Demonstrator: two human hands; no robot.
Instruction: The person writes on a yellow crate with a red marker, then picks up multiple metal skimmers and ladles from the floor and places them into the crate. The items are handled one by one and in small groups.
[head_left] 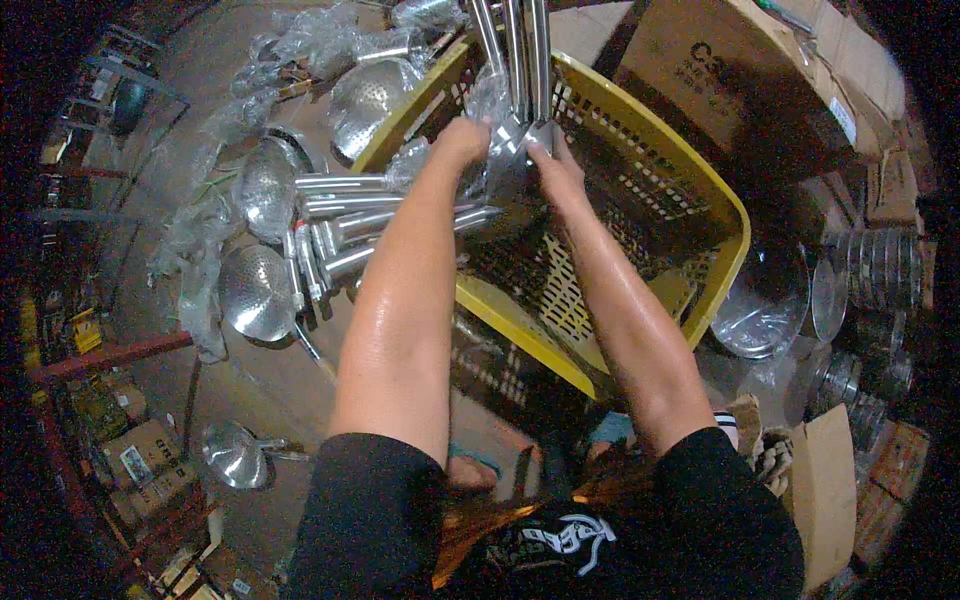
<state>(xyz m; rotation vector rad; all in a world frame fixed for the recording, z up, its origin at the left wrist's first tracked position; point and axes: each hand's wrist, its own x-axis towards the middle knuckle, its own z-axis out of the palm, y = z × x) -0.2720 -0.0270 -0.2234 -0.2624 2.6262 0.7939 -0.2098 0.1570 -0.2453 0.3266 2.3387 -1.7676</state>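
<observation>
**Both Hands on a Bundle of Steel Handles Over the Yellow Crate**

The left hand [462, 140] and the right hand [553, 160] met at the lower end of a bundle of long steel handles [515, 50], which stood nearly upright above the yellow plastic crate [690, 180]. Each grip was closed on the bundle, where crinkled clear plastic wrap [490, 100] clung to the metal. The bundle's top ran out of view at the upper edge.

The crate had slotted walls, and its inside looked mostly bare below the hands, dark mesh showing through. Just left of the crate, on the floor [260, 380], lay several perforated steel skimmers [255, 290] with their tubular handles pointing toward the crate, some lying against its rim. Loose plastic bags [300, 40] were scattered beyond them. One more ladle [232, 455] lay apart, nearer the person.

To the right stood cardboard boxes [720, 70], and a stack of shiny steel bowls [765, 305] rested just beside the crate's corner.
</observation>
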